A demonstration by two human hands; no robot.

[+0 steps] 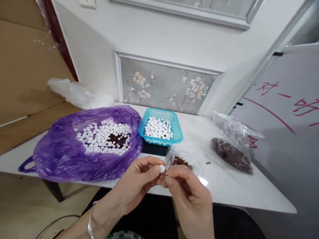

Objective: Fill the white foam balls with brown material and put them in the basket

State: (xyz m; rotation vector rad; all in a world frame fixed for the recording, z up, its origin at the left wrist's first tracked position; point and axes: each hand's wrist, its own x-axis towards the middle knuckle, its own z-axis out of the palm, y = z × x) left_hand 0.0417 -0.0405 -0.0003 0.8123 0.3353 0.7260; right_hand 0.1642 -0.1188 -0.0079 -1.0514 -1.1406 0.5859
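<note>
- White table [224, 186], long and smooth, carrying everything; hard surface, so small round pieces likely to roll on it.
- Purple plastic bag [62, 156] at the left, open at the top, full of white seeds [99, 137] mixed with some dark brown bits; thin, soft film, no stiffness, easy to collapse when pulled.
- Clear plastic bag [233, 146] at the right, well apart from the hands, holding dark brown peelings; very light and floppy.
- Blue basket [174, 132] in the middle behind the hands, filled with clean white seeds; stiff plastic, light, best taken by the rim.
- Small clear bag [184, 161] just beyond the fingers, with brown scraps inside.
- Left hand [136, 186], with silver bracelet [91, 220] on the wrist, closed in a pinch around one single seed [162, 168], held between thumb and fingertips above the near table edge.
- Right hand [189, 192], thumb and forefinger pressed together just beside this seed, seemingly pinching a tiny dark piece; too small to tell surely.
- Single seed: probably very light, smooth, round, a little slippery; best held gently at the sides with fingertips, not squeezed hard.
</note>
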